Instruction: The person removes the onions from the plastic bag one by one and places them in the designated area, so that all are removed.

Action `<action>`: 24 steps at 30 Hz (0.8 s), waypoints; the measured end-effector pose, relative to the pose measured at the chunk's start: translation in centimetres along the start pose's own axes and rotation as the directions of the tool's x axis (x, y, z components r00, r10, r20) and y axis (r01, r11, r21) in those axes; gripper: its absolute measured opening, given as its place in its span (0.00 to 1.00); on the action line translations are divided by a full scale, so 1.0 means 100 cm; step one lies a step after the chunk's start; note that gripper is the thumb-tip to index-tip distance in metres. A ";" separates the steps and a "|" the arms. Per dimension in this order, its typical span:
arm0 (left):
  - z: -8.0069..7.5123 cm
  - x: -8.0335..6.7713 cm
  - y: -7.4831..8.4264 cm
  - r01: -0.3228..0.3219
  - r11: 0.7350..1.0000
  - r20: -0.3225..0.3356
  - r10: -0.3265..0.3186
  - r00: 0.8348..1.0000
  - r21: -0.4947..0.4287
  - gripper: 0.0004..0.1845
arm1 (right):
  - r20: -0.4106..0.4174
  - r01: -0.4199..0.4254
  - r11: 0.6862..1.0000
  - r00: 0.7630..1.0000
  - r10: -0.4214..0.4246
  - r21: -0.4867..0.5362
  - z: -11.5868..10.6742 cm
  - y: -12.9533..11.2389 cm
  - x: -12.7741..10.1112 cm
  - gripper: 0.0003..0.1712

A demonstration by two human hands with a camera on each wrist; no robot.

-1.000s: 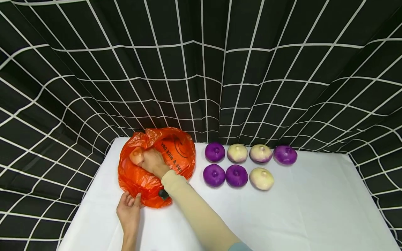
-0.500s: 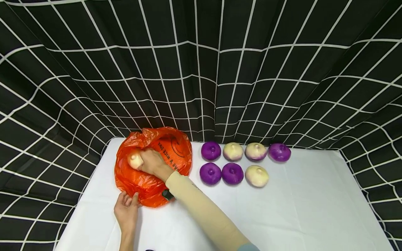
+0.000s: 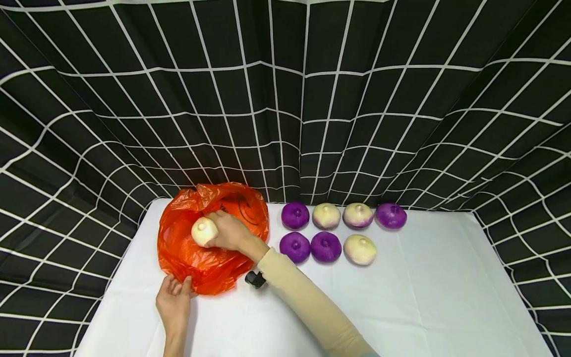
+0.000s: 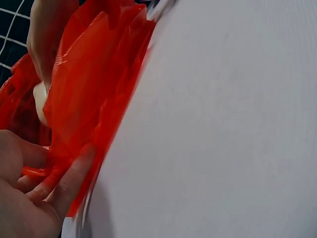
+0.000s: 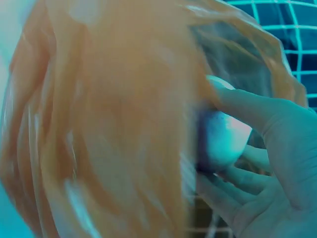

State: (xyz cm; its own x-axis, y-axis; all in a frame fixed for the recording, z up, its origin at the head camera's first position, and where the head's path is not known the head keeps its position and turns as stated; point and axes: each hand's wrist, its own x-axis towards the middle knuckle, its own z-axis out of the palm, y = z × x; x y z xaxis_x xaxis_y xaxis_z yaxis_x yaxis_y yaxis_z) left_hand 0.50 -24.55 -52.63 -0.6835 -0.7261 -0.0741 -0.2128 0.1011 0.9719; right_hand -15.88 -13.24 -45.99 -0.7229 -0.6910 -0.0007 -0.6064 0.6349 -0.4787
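My right hand (image 3: 229,232) grips a white-and-purple onion (image 3: 204,232) over the mouth of a red plastic bag (image 3: 178,248). In the right wrist view the thumb and fingers curl round the onion (image 5: 225,139), its darker side partly behind the bag's film. At the bag's near left edge, my left hand (image 3: 174,297) pinches the film between thumb and fingers, as the left wrist view also shows with the bag (image 4: 94,89). To the right of the bag several onions stand in two rows, purple ones (image 3: 295,215) and whitish ones (image 3: 360,249).
A white cloth (image 3: 424,287) covers the table. A black curtain with a white grid (image 3: 285,99) rises along the back and sides. A small dark device (image 3: 255,279) is at the right wrist, near the bag's front edge.
The right hand has lifted the onion and drawn it right, from deep in the bag to over its mouth. The left hand keeps its hold on the film. The head view has shifted slightly.
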 end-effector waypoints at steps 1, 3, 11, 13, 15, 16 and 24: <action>0.000 0.000 0.001 0.000 1.000 0.005 0.000 1.000 0.015 0.11 | -0.001 0.001 1.000 1.000 -0.001 0.018 -0.004 0.003 -0.003 0.41; -0.001 0.000 0.002 -0.007 0.999 0.015 0.007 1.000 0.035 0.11 | -0.003 0.012 0.999 1.000 -0.012 0.040 -0.011 0.007 -0.009 0.41; -0.001 0.000 0.006 0.006 0.999 0.019 -0.007 1.000 0.043 0.09 | -0.018 0.067 0.996 0.998 -0.066 0.054 -0.035 0.019 -0.036 0.43; 0.000 -0.001 0.006 0.004 0.998 0.020 -0.005 1.000 0.055 0.10 | -0.036 0.064 0.995 0.997 -0.061 0.080 -0.041 0.023 -0.042 0.43; 0.000 -0.002 0.007 -0.003 0.998 0.022 0.002 1.000 0.056 0.10 | -0.057 0.058 0.993 0.997 -0.052 0.103 -0.047 0.027 -0.047 0.43; 0.000 -0.003 0.007 -0.011 0.999 0.024 0.009 1.000 0.054 0.10 | -0.066 0.056 0.991 0.997 -0.048 0.119 -0.049 0.030 -0.050 0.43; 0.000 0.000 0.009 0.055 0.989 0.048 -0.048 0.998 -0.140 0.12 | -0.132 0.059 0.980 0.991 -0.034 0.189 -0.068 0.045 -0.074 0.43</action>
State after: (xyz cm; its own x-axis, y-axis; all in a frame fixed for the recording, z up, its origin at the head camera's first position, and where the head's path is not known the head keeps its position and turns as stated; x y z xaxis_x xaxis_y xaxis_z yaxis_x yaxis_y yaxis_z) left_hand 0.34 -24.45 -51.75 -0.7052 -0.6966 -0.1318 -0.1503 -0.0349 0.9880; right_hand -15.55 -2.95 -42.18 -0.7393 -0.6603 0.1319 -0.5746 0.5165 -0.6349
